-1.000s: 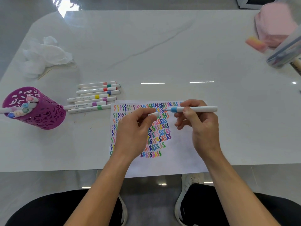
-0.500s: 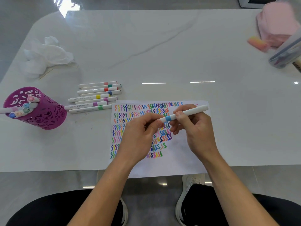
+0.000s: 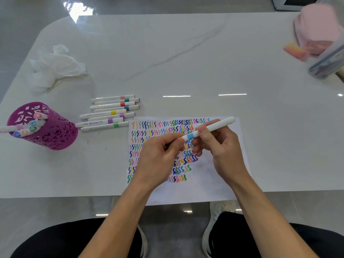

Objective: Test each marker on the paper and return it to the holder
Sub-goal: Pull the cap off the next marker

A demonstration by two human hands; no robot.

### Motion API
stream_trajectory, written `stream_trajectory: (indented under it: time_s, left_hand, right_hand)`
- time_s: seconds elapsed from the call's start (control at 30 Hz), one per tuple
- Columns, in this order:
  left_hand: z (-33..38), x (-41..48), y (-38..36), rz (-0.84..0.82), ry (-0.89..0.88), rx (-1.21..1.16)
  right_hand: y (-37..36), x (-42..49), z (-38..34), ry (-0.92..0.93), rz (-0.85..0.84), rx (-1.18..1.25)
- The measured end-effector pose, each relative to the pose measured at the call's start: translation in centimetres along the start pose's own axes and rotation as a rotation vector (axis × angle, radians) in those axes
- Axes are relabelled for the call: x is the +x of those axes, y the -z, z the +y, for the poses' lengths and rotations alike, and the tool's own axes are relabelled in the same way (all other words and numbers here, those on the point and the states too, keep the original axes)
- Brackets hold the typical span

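Observation:
A white marker with a light blue band (image 3: 214,126) is held over the paper (image 3: 210,174), which is covered with rows of coloured squiggles. My right hand (image 3: 221,151) grips the marker's barrel. My left hand (image 3: 160,159) pinches the cap end of the same marker. Its tip is hidden under the cap and my fingers. Several white markers (image 3: 111,113) lie in a row on the table left of the paper. A purple cut-out holder (image 3: 46,131) at the far left has several markers standing in it.
A crumpled white tissue (image 3: 55,66) lies at the back left. A pink cloth object (image 3: 318,28), an orange eraser-like block (image 3: 296,50) and a clear plastic case (image 3: 327,62) sit at the back right. The table's front edge (image 3: 55,195) runs just below the paper.
The cap in my left hand and the marker in my right have come together; the bare tip is now covered. The marker has tilted and dropped lower over the paper.

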State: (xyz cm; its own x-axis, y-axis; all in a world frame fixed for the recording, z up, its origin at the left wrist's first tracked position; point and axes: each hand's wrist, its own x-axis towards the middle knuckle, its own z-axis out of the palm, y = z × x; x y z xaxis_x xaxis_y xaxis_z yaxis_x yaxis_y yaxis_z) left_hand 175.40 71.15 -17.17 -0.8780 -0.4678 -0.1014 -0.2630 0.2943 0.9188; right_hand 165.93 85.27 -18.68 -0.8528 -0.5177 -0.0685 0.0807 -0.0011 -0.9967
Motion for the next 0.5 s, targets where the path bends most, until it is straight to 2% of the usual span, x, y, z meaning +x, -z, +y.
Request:
stream_trajectory:
  time_s: [0.5]
  left_hand:
    - [-0.20, -0.25, 0.19, 0.027, 0.059, -0.012]
  right_hand:
    - [-0.76, -0.69, 0.23, -0.019, -0.021, 0.034]
